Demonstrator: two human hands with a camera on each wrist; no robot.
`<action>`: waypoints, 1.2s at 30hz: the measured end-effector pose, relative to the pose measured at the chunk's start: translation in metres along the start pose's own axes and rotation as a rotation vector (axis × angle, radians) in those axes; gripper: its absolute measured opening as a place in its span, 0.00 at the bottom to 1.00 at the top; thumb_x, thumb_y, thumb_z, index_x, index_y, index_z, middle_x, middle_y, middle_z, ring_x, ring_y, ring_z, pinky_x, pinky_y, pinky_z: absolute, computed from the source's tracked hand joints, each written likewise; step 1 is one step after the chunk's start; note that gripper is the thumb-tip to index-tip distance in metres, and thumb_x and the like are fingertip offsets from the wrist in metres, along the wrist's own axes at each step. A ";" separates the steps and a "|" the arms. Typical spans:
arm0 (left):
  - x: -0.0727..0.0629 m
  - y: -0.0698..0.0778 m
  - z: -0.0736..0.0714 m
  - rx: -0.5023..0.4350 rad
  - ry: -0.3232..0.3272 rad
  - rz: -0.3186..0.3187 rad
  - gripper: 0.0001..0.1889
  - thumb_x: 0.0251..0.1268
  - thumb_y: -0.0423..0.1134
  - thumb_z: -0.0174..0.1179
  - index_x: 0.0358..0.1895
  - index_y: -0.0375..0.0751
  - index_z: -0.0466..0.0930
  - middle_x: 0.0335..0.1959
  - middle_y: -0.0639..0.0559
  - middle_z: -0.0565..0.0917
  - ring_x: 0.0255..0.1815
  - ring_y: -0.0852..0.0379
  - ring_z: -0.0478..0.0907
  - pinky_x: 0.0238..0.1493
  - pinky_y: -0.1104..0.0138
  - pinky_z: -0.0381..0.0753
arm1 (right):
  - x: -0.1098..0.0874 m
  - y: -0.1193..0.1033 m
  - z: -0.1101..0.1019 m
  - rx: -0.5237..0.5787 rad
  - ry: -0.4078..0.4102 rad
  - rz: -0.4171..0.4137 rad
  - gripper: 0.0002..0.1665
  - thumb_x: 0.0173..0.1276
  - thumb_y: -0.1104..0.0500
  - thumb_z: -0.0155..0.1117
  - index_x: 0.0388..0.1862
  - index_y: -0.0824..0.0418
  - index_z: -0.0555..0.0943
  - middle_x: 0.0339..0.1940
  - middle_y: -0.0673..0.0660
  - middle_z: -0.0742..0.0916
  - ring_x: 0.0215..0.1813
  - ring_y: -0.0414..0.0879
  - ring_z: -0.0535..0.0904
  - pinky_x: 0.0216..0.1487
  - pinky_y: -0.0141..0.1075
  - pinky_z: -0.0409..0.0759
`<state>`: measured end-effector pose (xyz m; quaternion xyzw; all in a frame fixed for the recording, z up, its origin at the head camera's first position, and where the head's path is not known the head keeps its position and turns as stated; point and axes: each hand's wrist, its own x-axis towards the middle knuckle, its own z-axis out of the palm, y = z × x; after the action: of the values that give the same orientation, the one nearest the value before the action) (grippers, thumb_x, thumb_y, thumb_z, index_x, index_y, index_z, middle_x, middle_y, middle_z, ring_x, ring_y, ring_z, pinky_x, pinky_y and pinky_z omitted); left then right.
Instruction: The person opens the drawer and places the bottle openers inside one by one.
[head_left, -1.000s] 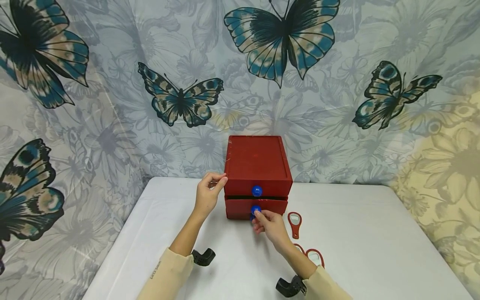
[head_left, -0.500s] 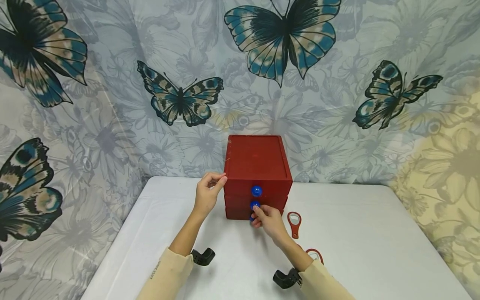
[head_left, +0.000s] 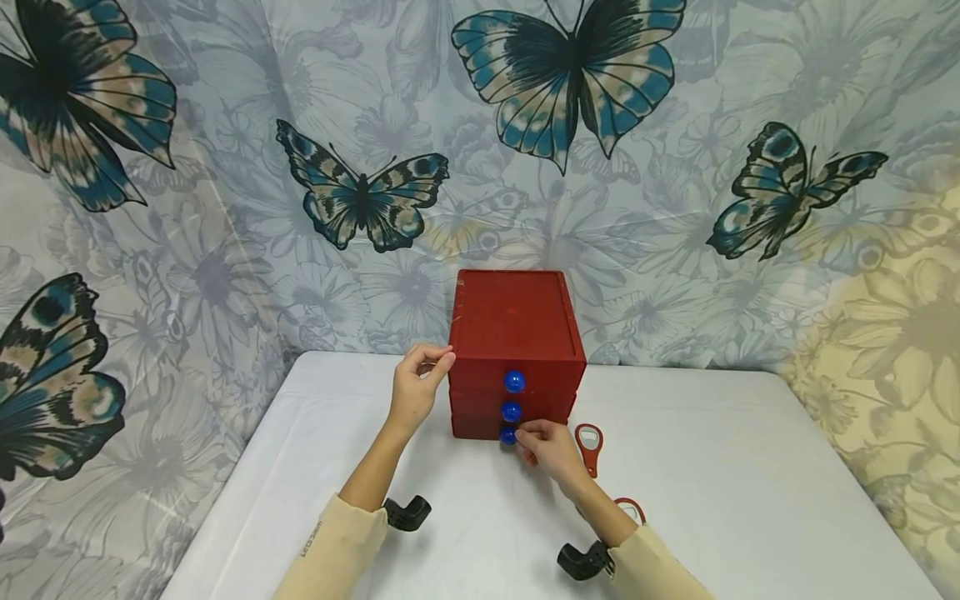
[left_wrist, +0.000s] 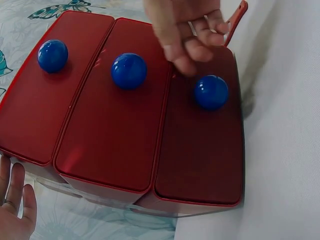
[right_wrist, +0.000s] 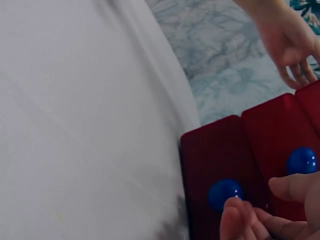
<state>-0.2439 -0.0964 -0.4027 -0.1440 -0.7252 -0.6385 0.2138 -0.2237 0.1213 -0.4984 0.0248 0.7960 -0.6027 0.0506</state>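
A red drawer box [head_left: 513,317] has three drawers, all flush in front. Each drawer has a round blue knob: the top knob [head_left: 514,382], the middle knob [head_left: 511,412] and the bottom knob [head_left: 507,436]. My left hand [head_left: 416,387] touches the box's left side near the upper front corner; the left wrist view has its fingers extended beside the top drawer. Beside the bottom knob is my right hand [head_left: 553,454], fingers loosely bent and thumb apart from them. In the right wrist view, the fingertips of this right hand [right_wrist: 287,229] overlap the bottom knob [right_wrist: 225,194].
A red bottle opener [head_left: 589,446] lies on the white table [head_left: 750,467] right of the box. Another red-rimmed opener [head_left: 632,508] is partly hidden by my right forearm. A butterfly-print cloth [head_left: 645,308] hangs behind the table.
The middle drawer, pulled out a little earlier, has gone in flush. My right hand has let go of the middle knob and moved down to the bottom one. The left hand stays put.
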 end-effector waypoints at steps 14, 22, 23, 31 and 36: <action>0.001 0.001 0.001 0.000 0.009 -0.004 0.07 0.64 0.28 0.62 0.39 0.24 0.80 0.42 0.31 0.82 0.42 0.74 0.75 0.45 0.65 0.78 | 0.011 0.015 0.012 -0.223 -0.071 0.025 0.20 0.70 0.53 0.62 0.22 0.65 0.80 0.11 0.50 0.78 0.16 0.41 0.72 0.20 0.31 0.70; 0.001 -0.001 0.001 -0.003 0.015 -0.006 0.07 0.63 0.27 0.62 0.39 0.24 0.81 0.42 0.30 0.82 0.41 0.73 0.75 0.43 0.69 0.77 | 0.012 0.018 0.013 -0.246 -0.074 0.011 0.20 0.70 0.53 0.62 0.21 0.65 0.80 0.11 0.50 0.77 0.16 0.41 0.70 0.20 0.30 0.67; 0.001 -0.001 0.001 -0.006 0.016 -0.009 0.06 0.63 0.27 0.62 0.38 0.24 0.81 0.42 0.31 0.82 0.41 0.73 0.75 0.43 0.69 0.77 | 0.012 0.019 0.013 -0.253 -0.073 -0.003 0.21 0.70 0.53 0.62 0.21 0.65 0.80 0.11 0.50 0.78 0.16 0.40 0.70 0.19 0.30 0.67; 0.001 -0.001 0.000 -0.016 0.011 -0.007 0.07 0.64 0.27 0.62 0.38 0.23 0.80 0.42 0.30 0.82 0.42 0.73 0.75 0.44 0.70 0.78 | -0.004 0.019 0.012 -0.309 -0.094 -0.030 0.21 0.69 0.50 0.63 0.24 0.64 0.84 0.14 0.51 0.80 0.21 0.39 0.70 0.23 0.30 0.65; 0.003 -0.014 0.001 -0.018 0.019 -0.012 0.06 0.64 0.27 0.62 0.38 0.24 0.80 0.42 0.31 0.82 0.42 0.73 0.76 0.44 0.72 0.77 | -0.026 0.024 0.011 -0.315 -0.117 -0.049 0.21 0.68 0.49 0.64 0.23 0.63 0.84 0.14 0.51 0.81 0.21 0.39 0.70 0.21 0.29 0.67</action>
<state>-0.2533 -0.0972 -0.4138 -0.1354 -0.7183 -0.6475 0.2155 -0.1946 0.1173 -0.5216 -0.0379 0.8766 -0.4721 0.0851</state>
